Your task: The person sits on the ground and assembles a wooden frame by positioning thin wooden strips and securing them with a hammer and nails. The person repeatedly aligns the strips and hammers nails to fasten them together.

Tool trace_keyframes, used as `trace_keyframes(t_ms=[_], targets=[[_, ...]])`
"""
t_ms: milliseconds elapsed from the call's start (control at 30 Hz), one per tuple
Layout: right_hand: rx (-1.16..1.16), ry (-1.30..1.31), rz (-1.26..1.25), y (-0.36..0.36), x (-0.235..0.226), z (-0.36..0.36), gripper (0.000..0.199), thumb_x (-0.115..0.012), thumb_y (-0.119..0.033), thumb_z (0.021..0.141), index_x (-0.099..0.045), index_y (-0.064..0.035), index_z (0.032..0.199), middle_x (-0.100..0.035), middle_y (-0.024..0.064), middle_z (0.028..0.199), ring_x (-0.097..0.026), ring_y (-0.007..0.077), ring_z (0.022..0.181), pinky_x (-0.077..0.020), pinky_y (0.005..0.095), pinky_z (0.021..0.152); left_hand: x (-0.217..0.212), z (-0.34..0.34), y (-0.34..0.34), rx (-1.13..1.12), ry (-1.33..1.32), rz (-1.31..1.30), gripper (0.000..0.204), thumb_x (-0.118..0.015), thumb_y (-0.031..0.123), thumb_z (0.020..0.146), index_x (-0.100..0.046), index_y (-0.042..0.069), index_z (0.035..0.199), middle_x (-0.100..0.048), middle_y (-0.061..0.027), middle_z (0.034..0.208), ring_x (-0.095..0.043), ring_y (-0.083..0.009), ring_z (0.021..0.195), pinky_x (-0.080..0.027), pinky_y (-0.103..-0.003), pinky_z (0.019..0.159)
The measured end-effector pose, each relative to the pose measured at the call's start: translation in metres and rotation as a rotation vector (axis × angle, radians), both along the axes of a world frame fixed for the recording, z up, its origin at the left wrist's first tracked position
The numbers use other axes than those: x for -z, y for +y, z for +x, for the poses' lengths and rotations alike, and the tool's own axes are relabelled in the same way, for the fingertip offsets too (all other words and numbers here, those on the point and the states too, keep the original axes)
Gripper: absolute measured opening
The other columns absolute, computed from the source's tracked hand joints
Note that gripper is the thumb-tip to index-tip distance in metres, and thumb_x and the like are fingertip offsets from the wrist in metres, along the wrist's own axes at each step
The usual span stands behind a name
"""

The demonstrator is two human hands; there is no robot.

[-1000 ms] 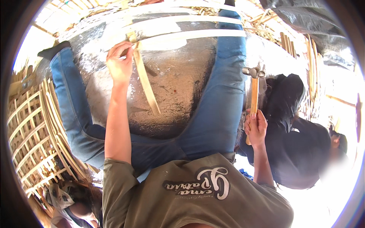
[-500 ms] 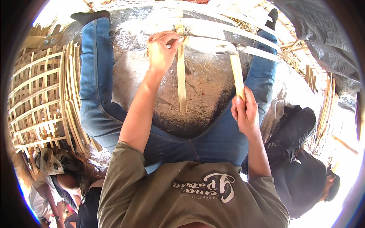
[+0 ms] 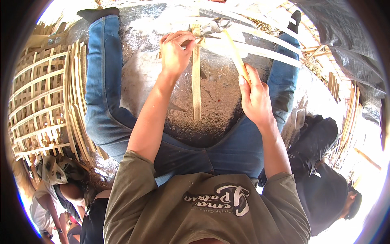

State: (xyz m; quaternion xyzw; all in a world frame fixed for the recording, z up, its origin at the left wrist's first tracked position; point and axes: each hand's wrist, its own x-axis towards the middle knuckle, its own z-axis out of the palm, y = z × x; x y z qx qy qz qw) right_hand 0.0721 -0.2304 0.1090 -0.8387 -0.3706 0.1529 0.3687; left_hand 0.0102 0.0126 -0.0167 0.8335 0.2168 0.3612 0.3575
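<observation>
The hammer [image 3: 231, 44] was held by its handle in the right hand [image 3: 256, 95], grip wrapped closed; its blurred head was seen above the cross strip [image 3: 280, 57], just beside the left hand [image 3: 176, 53]. There, fingers were curled and the thumb was brought near the index fingertip, at the meeting of cross strip and long strip [image 3: 196, 81]; whether anything was pinched could not be told. Both strips were laid over the floor [image 3: 223, 101], between spread legs in jeans [image 3: 103, 69]. A lattice [image 3: 38, 97] was noted at left.
</observation>
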Motion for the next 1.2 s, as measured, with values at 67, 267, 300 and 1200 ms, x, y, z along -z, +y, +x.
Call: trace_keyframes(t_ms=[67, 267, 300, 1200], targets=[[-0.011, -0.037, 0.007, 0.001, 0.002, 0.0, 0.029, -0.055, -0.012, 0.103, -0.051, -0.0039, 0.13, -0.068, 0.0252, 0.085, -0.07, 0.044, 0.077, -0.0536, 0.0444, 0.065, 0.0, 0.0, 0.0, 0.004, -0.007, 0.011, 0.008, -0.08, 0.012, 0.081, -0.075, 0.014, 0.087, -0.075, 0.0026, 0.099, -0.068, -0.0191, 0.096, -0.038, -0.042, 0.104], [-0.038, -0.112, 0.001, 0.006, 0.014, 0.003, 0.032, -0.056, -0.014, 0.102, -0.05, -0.0074, 0.133, -0.068, 0.0264, 0.087, -0.069, 0.0456, 0.078, -0.0533, 0.0499, 0.064, 0.001, 0.0, 0.001, 0.009, 0.002, -0.015, 0.008, -0.08, 0.013, 0.081, -0.075, 0.014, 0.087, -0.075, 0.0023, 0.098, -0.068, -0.0191, 0.095, -0.038, -0.042, 0.103], [-0.046, -0.118, -0.005, 0.007, 0.014, 0.003, 0.032, -0.056, -0.014, 0.102, -0.05, -0.0079, 0.134, -0.068, 0.0263, 0.086, -0.069, 0.0457, 0.078, -0.0532, 0.0505, 0.064, 0.0, 0.0, 0.001, 0.007, 0.003, -0.019, 0.007, -0.08, 0.013, 0.081, -0.075, 0.014, 0.087, -0.075, 0.0023, 0.098, -0.068, -0.0191, 0.095, -0.038, -0.042, 0.103], [-0.06, -0.136, -0.034, 0.012, 0.014, -0.015, 0.035, -0.057, -0.008, 0.1, -0.05, -0.0073, 0.135, -0.069, 0.0251, 0.094, -0.068, 0.0454, 0.083, -0.0548, 0.0499, 0.065, 0.002, 0.0, -0.004, -0.059, -0.001, 0.008, 0.005, -0.078, 0.013, 0.082, -0.075, 0.012, 0.086, -0.075, 0.0024, 0.097, -0.068, -0.0185, 0.096, -0.038, -0.041, 0.103]])
